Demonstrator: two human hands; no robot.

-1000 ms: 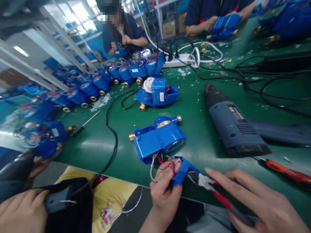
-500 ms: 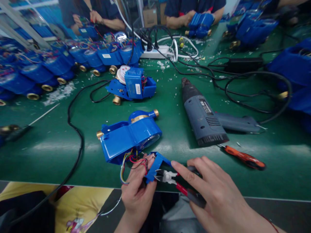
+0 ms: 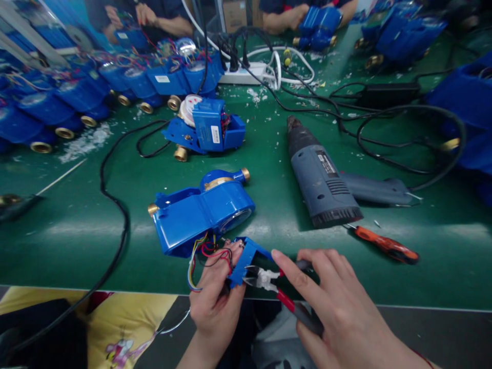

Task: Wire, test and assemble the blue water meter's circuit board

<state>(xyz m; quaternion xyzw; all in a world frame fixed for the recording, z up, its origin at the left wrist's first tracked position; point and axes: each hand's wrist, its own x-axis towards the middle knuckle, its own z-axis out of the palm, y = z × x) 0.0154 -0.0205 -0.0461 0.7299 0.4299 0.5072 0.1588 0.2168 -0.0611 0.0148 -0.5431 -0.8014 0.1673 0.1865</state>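
Small blue cover [image 3: 246, 259] with red and black wires [image 3: 215, 254] at the near edge of the green desk [image 3: 77, 241], gripped in the fingers [image 3: 226, 292] of the left hand [image 3: 215, 302]. Red-handled cutters [image 3: 269, 282] clasped in the right hand [image 3: 338, 307], tips touching the cover. Wires running up into the blue water meter [image 3: 203, 210] just behind. Grey heat gun [image 3: 323, 179] to the right, orange screwdriver [image 3: 384, 246] beside its nozzle. Second meter [image 3: 203, 130] farther back; row of meters [image 3: 96, 92] at far left. Other workers' hands [image 3: 300, 15] at the far edge.
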